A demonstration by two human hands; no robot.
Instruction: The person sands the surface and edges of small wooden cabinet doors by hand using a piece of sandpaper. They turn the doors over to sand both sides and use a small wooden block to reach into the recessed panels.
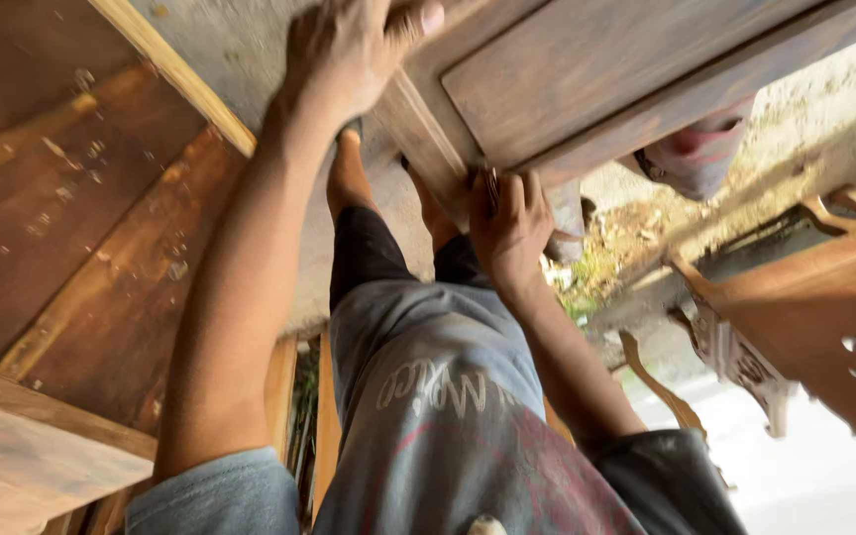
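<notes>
Lower centre of frame: the person's grey printed shirt (438,416), with dark trousers and bare feet beyond it toward upper centre.

Centre: right hand (509,230), fingers curled tight around the lower corner of a panelled wooden door (587,69), gripping its edge.

Top centre: left hand (349,50), palm and spread fingers pressed flat against the same door's frame rail (thumb showing at the top edge), clasping nothing.

The door fills the upper centre and upper right, tilted.

Left side: brown wooden boards (81,228), dusty, with a pale plank at lower left.

Right side: carved wooden furniture (804,317) with pierced ornament, standing on pale ground (804,485).

Upper right, behind the door: concrete and scattered debris.
</notes>
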